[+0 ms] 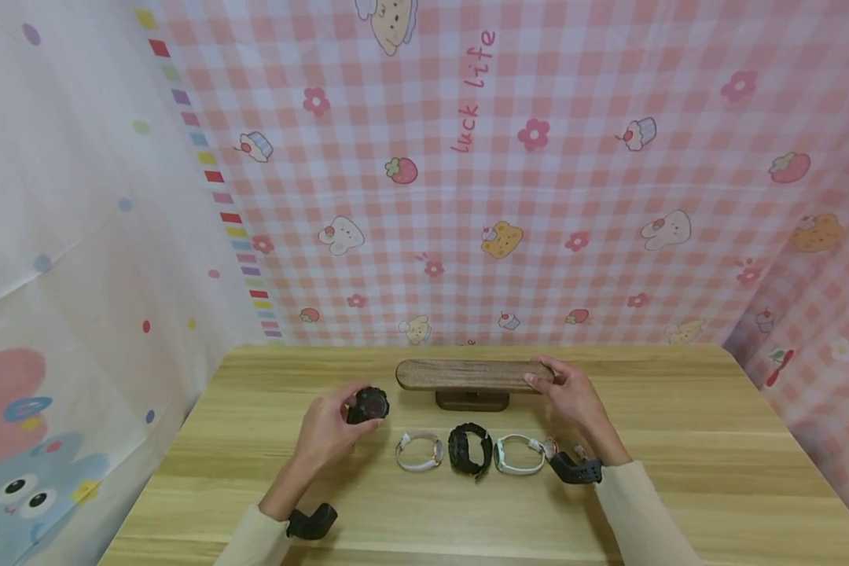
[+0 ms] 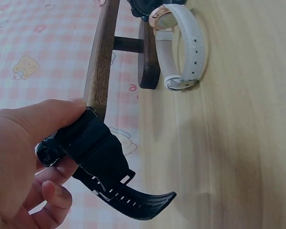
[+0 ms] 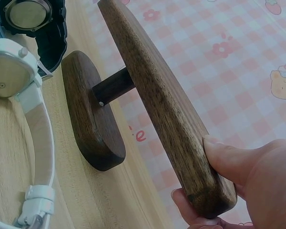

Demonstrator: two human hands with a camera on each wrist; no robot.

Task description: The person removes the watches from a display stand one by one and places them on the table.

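My left hand [image 1: 328,424] pinches a black wristwatch [image 2: 97,148] by its case, its strap hanging down in the left wrist view. That watch is beside the left end of a dark wooden T-shaped watch stand [image 1: 467,376]. At the other end of the bar, my right hand [image 1: 573,393] grips the wood with thumb on top and fingers beneath. The stand's base [image 3: 93,119] rests on the table. In front of it lie a white-strapped watch with a rose-gold case [image 2: 183,47], another black watch [image 1: 470,450] and a pale mint-white watch [image 1: 520,454].
A further watch [image 1: 552,448] shows partly behind the black band on my right wrist. The wood-grain table [image 1: 410,527] ends at a pink checked cloth [image 1: 467,275] at the back. White printed cloth [image 1: 99,236] hangs on the left.
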